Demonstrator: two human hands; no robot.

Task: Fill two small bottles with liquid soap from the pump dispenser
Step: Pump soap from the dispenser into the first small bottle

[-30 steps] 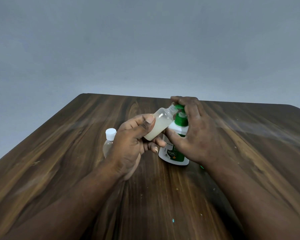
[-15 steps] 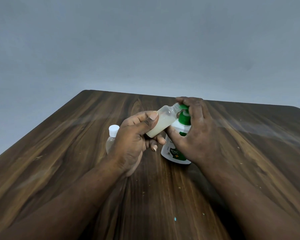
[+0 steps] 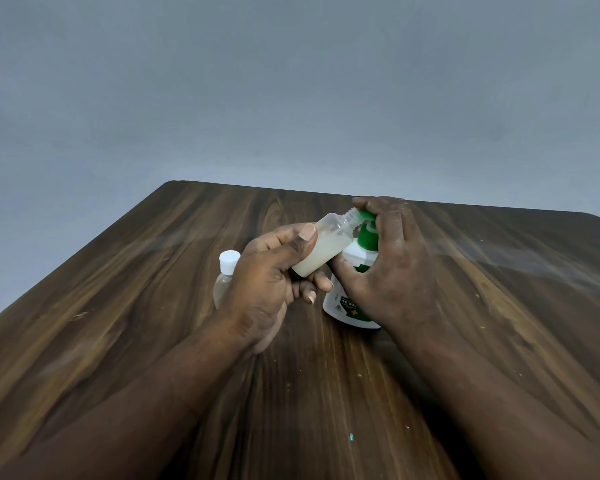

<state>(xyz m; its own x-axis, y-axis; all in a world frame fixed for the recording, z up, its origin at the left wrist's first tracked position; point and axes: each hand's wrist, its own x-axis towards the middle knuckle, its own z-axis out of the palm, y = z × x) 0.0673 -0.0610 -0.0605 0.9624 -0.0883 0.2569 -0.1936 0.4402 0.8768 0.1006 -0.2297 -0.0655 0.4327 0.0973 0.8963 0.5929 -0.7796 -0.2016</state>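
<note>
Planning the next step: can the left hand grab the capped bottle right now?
Probably not yet: the left hand grips the open bottle at the pump dispenser. The capped bottle stands just behind it, nothing between.

Capped bottle (image 3: 224, 285) just left of left hand (image 3: 267, 289); pump dispenser (image 3: 347, 306) centre; open table (image 3: 499, 323) right, near side.

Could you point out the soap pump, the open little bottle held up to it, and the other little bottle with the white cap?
pump dispenser (image 3: 347, 308): head view, lower white body.
open small bottle (image 3: 326, 249): head view, soap-filled middle of its body.
capped small bottle (image 3: 230, 260): head view, white cap.
</note>
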